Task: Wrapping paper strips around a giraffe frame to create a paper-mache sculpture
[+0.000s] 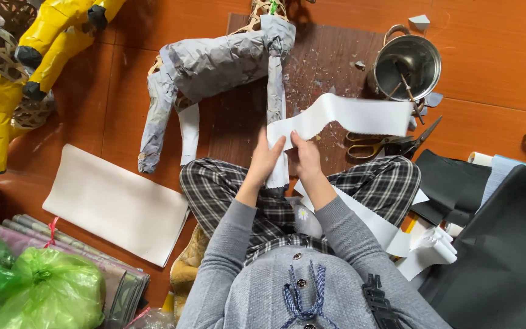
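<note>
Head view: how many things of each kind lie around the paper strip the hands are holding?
White paper strip in the left hand and right hand: 1
Grey paper-covered animal frame: 1
Yellow animal figures: 2
Metal pot: 1
Scissors: 1
Green plastic bag: 1
Total: 7

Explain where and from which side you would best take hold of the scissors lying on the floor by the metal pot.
Probably the yellow loop handles of the scissors, coming from the person's side. The handles point left toward the right hand, and the dark blades angle up and right toward the metal pot, so the handle end seems the safer, nearer grip.
</note>
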